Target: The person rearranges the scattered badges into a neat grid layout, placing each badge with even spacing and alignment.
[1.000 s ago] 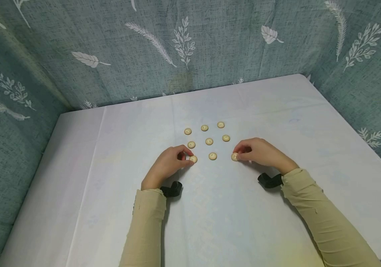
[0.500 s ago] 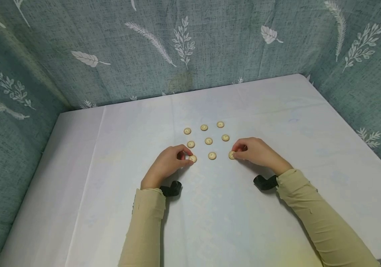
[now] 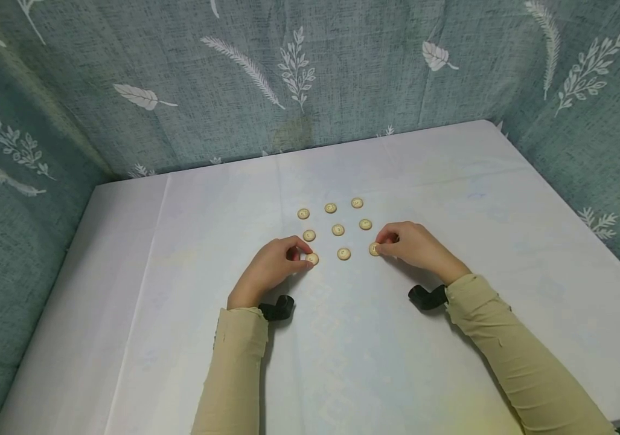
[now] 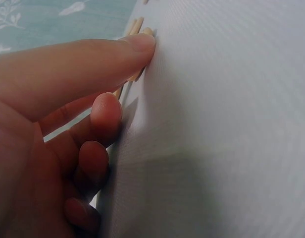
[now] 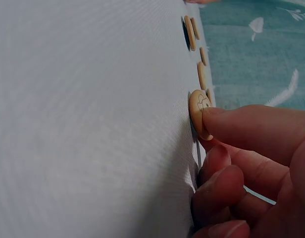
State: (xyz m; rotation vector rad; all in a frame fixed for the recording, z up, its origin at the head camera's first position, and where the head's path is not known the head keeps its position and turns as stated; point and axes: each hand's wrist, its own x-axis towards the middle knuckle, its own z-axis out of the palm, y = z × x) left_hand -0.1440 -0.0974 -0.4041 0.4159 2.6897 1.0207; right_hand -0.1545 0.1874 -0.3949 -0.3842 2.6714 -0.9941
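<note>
Round, pale wooden buttons lie in three rows of three on the white table (image 3: 190,260). My left hand (image 3: 273,267) has thumb and fingertip at the near-left button (image 3: 313,259), pinching it by its edge. In the left wrist view the thumb (image 4: 108,57) covers most of that button. My right hand (image 3: 414,246) pinches the near-right button (image 3: 373,249), and the right wrist view shows this button (image 5: 198,111) tilted up under the thumb, with dark line markings on its face. Between the two hands lies the near-middle button (image 3: 344,254).
Behind the hands sit the middle-row centre button (image 3: 338,230) and the far-row centre button (image 3: 330,208), with neighbours either side. Each wrist bears a black bracket (image 3: 277,308). A green leaf-patterned cloth (image 3: 342,78) hangs along the table's back and sides.
My right hand has slid the near-right button left and slightly away from me, closer to the near-middle one. The left hand stays at its button; the view shifts slightly.
</note>
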